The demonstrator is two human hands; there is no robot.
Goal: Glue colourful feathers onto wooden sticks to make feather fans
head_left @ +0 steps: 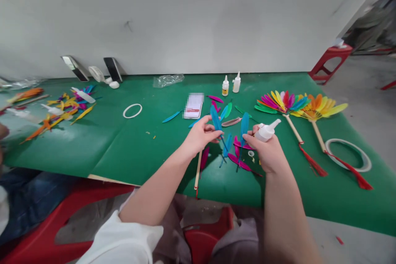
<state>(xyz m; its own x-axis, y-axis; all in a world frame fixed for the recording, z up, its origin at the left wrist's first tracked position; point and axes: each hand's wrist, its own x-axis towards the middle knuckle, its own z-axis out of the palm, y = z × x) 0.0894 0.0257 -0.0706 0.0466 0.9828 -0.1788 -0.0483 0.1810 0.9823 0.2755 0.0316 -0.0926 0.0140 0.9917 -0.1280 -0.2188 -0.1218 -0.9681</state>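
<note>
My left hand (pixel 204 133) pinches a blue feather (pixel 215 118) near its quill, with the vane pointing up. Between thumb and finger of my right hand (pixel 264 146) is another blue feather (pixel 244 123); the same hand also grips a white glue bottle (pixel 265 132), its nozzle tilted up to the right. Below and between the hands lie a blue feather (pixel 228 143) and several magenta feathers (pixel 241 162). A wooden stick (pixel 198 171) rests beneath my left wrist, its upper end hidden. Green feathers (pixel 228 110) and a brownish feather (pixel 231 122) lie just beyond.
Two feather fans (pixel 283 105) with red tassels lie at right, beside a roll of clear tape (pixel 348 154). Two small bottles (pixel 225 86) stand at the back near a phone (pixel 193 106). A white ring (pixel 132 110) and a feather pile (pixel 68 105) are at left, near another person.
</note>
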